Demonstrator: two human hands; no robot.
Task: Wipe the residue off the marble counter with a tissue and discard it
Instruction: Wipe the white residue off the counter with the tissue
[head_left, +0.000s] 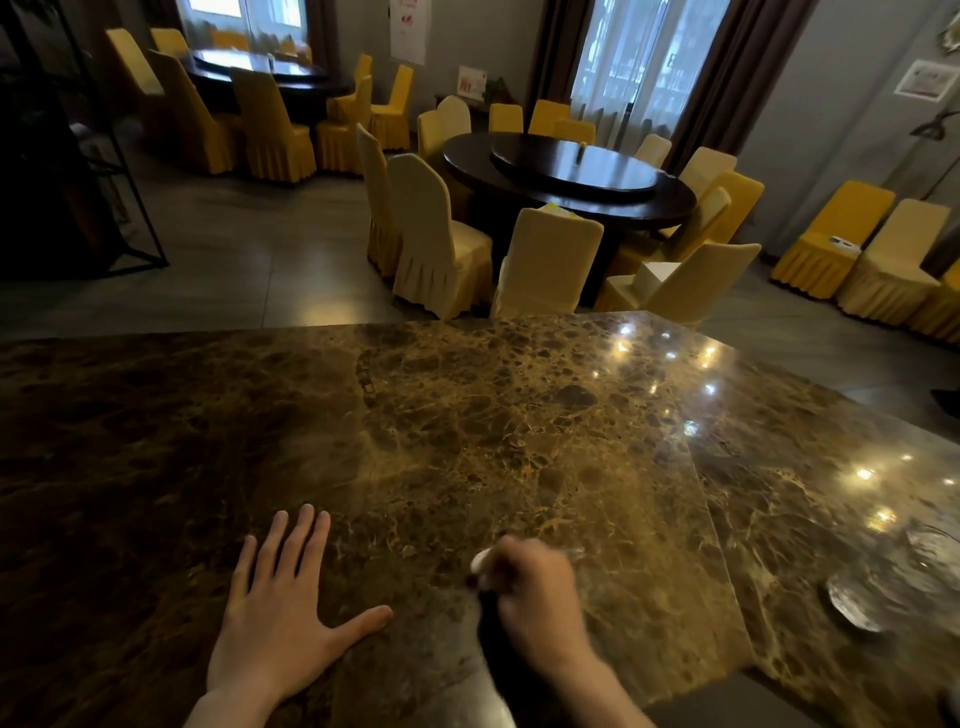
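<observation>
The brown marble counter fills the lower half of the head view. My left hand lies flat on it near the front edge, fingers spread and holding nothing. To its right, my right hand is closed and blurred. It presses a small white tissue onto the marble, and only a bit of the tissue shows past the knuckles. I cannot make out any residue on the stone.
Glass dishes stand on the counter at the right. Beyond the far edge are a dark round dining table ringed with cream and yellow covered chairs, a second table at the back left, and a black frame at the left.
</observation>
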